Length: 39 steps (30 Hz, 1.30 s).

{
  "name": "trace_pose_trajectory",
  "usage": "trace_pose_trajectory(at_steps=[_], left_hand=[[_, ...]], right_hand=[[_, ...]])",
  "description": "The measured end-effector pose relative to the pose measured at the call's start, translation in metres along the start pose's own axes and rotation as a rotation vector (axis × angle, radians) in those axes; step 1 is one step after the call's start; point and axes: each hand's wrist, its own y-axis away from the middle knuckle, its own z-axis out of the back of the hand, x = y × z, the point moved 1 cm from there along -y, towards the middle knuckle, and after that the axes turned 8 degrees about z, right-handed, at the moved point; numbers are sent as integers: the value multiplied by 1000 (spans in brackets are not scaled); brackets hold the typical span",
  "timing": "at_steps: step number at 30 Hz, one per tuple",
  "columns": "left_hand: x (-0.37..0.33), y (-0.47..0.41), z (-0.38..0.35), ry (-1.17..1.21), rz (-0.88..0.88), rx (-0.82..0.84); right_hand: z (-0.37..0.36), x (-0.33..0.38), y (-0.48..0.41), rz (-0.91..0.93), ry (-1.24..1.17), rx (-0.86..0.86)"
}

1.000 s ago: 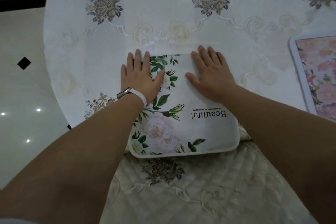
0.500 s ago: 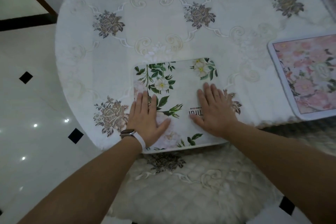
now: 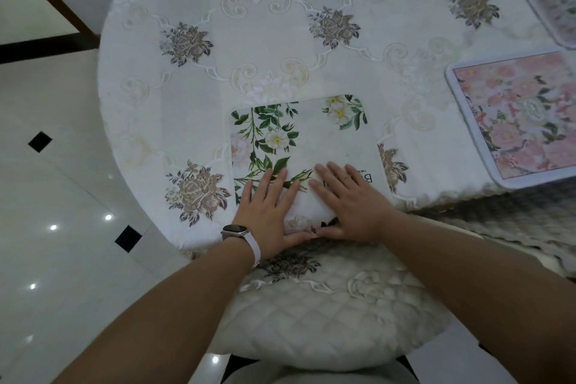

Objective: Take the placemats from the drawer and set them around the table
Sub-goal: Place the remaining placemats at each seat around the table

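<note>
Green-leaf placemat (image 3: pixel 311 140) lies flat at the worktop's (image 3: pixel 193 103) near edge. Our left hand (image 3: pixel 268 212) and right hand (image 3: pixel 349 203) rest on it palms down, fingers spread, grasping nothing. It looks thin, light and limp; we judge it best shifted by flat-palm sliding or pinched at a corner. Pink placemat (image 3: pixel 517 115) sits well apart, rightward.

Glossy white floor (image 3: pixel 62 259), black diamond insets (image 3: pixel 40 141)
</note>
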Motion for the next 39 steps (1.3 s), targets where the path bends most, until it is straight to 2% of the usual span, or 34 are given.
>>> trace_pose_trajectory(at_steps=[6, 16, 21, 24, 27, 31, 39], left_hand=[[15, 12, -1, 40, 44, -2], [41, 39, 32, 49, 18, 103], [53, 44, 68, 34, -60, -22], [59, 49, 79, 162, -34, -174], [54, 54, 95, 248, 4, -313], [44, 58, 113, 256, 42, -360], [8, 75, 139, 175, 167, -407]], right_hand=[[2, -32, 37, -239, -14, 86], [33, -28, 78, -343, -175, 244], [61, -27, 93, -506, -382, 194], [78, -23, 94, -598, -506, 34], [102, -13, 86, -575, -532, -132], [135, 2, 78, -515, -415, -270], [166, 1, 78, -181, -132, -274]])
